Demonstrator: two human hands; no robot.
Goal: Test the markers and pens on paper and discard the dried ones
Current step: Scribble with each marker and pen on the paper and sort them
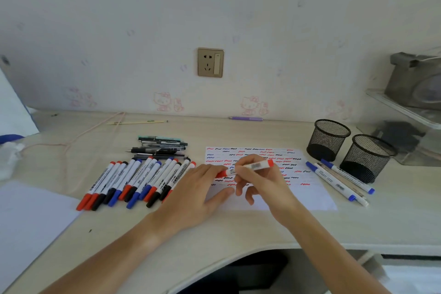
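Observation:
A red marker (256, 165) with a white barrel lies level above the test paper (307, 194), which carries several red, blue and black squiggles. My right hand (260, 182) grips the marker's barrel. My left hand (202, 194) pinches the red cap end (221, 173) at the marker's left. Left of the paper lies a row of several red, blue and black markers (138, 180), with a pile of dark pens (161, 148) behind them. Three markers or pens (341, 180) lie to the right of the paper.
Two black mesh pen cups (328, 139) (368, 157) stand at the right, with clear boxes (405, 126) behind them. A white sheet (28, 219) lies at the front left. A purple pen (245, 118) and a pale stick (136, 122) lie by the wall. A cord (71, 143) trails on the left.

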